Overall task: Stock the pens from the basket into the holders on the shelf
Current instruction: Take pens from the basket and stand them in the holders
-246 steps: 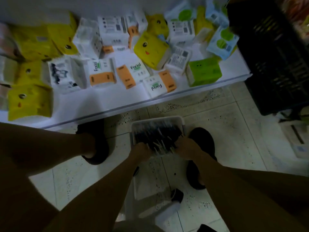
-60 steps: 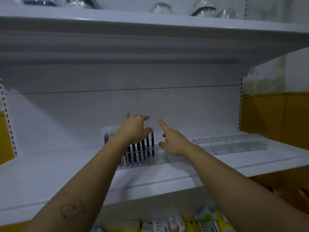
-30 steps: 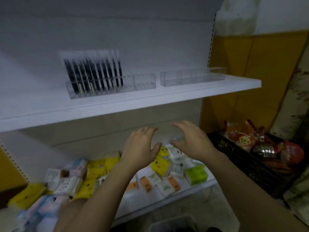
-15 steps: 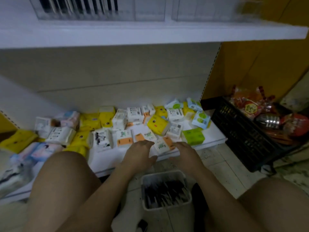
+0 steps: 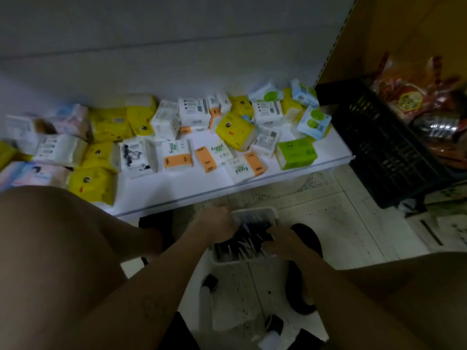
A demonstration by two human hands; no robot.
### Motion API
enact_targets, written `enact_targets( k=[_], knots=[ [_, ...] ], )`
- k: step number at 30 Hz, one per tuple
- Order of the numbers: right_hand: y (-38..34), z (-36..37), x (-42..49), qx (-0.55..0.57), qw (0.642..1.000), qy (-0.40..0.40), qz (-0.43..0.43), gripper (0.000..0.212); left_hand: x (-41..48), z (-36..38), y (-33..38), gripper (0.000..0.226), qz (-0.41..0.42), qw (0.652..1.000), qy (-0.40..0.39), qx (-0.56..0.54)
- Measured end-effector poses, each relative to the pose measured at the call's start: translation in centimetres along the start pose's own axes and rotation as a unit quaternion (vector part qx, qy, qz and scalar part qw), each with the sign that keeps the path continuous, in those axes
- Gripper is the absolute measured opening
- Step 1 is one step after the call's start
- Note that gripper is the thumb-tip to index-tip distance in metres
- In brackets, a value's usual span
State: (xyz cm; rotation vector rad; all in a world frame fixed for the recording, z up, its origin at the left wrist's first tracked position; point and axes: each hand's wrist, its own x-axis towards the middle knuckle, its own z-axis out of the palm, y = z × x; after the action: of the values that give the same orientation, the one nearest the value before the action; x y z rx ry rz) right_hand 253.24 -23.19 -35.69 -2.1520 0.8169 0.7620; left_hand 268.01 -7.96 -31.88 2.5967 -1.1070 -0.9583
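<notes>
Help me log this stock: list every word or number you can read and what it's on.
"Facial": orange-and-white tissue pack.
"Facial": second such pack beside it.
"Facial", turned sideways: third pack near the shelf edge.
Fine print on the white packs and the emblem on the red bag: too blurred to read.
</notes>
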Motion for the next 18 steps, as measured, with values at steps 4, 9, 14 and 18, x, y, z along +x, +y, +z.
enact_targets(
  k=[4,9,14,18],
  knots=[
    [0.7,1.1,1.7,-0.024,1.0,-0.018,0.005,0.053,2.1,3.4,-0.1,0.032,-0.015,0.998,-0.046,-0.034],
    [0.6,2.0,2.7,-0.014,0.999,-0.027,-0.022,0.046,4.2,8.5,0.6,0.029,-0.055,0.984,-0.129,-0.106],
    [2.4,2.6,3.5,-0.067,0.997,-0.038,-0.025,0.039,5.3,12.3,1.2,0.035,-0.103,0.969,-0.158,-0.157],
    [3.6,3.4,5.1,-0.08,0.996,-0.036,-0.002,0.021,5.8,13.8,0.7,0.035,-0.119,0.969,-0.146,-0.162]
  ],
)
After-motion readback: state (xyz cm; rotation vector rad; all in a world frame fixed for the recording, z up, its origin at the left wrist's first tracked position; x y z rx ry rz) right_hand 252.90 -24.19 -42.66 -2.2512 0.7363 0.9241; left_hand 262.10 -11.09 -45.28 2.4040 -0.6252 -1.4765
